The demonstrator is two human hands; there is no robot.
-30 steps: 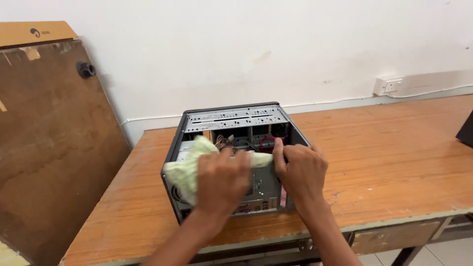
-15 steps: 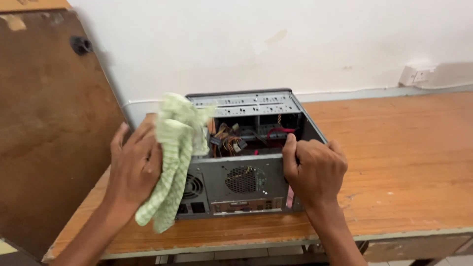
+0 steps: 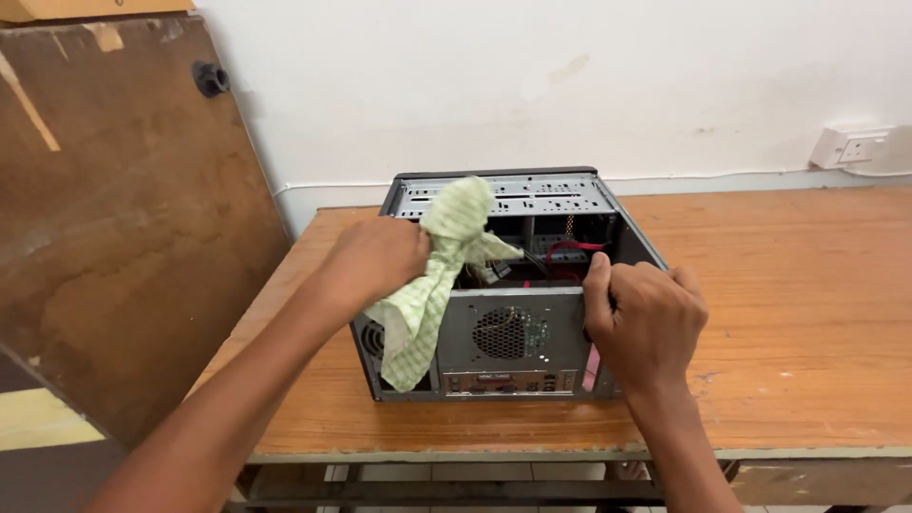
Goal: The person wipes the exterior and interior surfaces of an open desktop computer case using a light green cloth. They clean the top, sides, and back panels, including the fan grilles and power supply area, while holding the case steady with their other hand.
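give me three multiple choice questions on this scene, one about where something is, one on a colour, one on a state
1. Where does the computer case stand?
A. on the wooden table
B. on the floor
C. on a chair

2. What colour is the cloth held in the left hand?
A. dark blue
B. pale green check
C. plain red

3. What state is the case in?
A. sealed on every side
B. open, with its inside showing
C. lying in separate pieces

Answers:
1. A, the case rests on the table top near the front edge.
2. B, the cloth is light green with a fine check and hangs down over the rear panel.
3. B, the top side is open, so red cables and the drive bays show, while the right hand grips the rear corner.
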